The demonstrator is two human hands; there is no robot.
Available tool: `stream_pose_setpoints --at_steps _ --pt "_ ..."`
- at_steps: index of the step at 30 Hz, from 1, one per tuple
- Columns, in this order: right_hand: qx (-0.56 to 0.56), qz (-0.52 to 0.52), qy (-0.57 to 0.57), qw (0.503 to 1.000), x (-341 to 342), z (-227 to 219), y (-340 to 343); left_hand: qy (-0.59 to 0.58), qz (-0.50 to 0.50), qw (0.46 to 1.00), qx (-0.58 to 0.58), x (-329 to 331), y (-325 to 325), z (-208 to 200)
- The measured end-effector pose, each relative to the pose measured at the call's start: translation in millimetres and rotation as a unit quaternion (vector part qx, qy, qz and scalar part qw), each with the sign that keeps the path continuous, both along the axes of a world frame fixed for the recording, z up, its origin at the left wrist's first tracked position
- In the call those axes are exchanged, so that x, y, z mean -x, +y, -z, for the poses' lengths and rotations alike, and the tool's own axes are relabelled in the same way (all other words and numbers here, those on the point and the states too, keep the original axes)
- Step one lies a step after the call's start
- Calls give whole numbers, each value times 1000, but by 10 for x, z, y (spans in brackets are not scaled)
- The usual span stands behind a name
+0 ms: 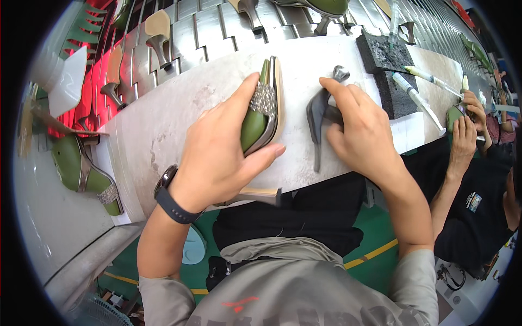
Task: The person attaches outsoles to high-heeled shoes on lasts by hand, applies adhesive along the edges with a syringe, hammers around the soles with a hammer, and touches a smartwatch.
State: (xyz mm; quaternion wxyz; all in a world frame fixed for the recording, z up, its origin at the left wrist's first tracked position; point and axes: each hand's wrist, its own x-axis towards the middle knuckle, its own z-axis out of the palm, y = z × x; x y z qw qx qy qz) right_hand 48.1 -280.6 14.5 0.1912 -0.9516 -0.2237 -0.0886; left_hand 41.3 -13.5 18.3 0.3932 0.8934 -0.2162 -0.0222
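A green shoe last with a heeled sandal on it, with a glittery band across and a beige sole along its right side, stands upright in my left hand. The thumb lies over its lower end; the other fingers are mostly hidden behind it. Over the worktable, my right hand curls around dark-handled pliers with a shiny rounded metal head. One handle lies outside the fingers, while the other runs under them. Below my left wrist, a heel with a beige top lies at the table's front edge.
Another green last with a glittery strap lies at the left. Slatted metal conveyor carries several heeled soles beyond the table, red-lit at left. Black foam blocks stand right, with syringes beside them. A co-worker's hands hold a green last.
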Motion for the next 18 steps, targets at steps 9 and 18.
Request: stream_pose_setpoints --at_steps 9,18 --pt "-431 -33 240 869 -544 -326 24 59 -19 989 137 -102 -73 16" --pt "-436 -75 299 846 -762 -305 20 26 -53 997 54 -158 -213 -23"
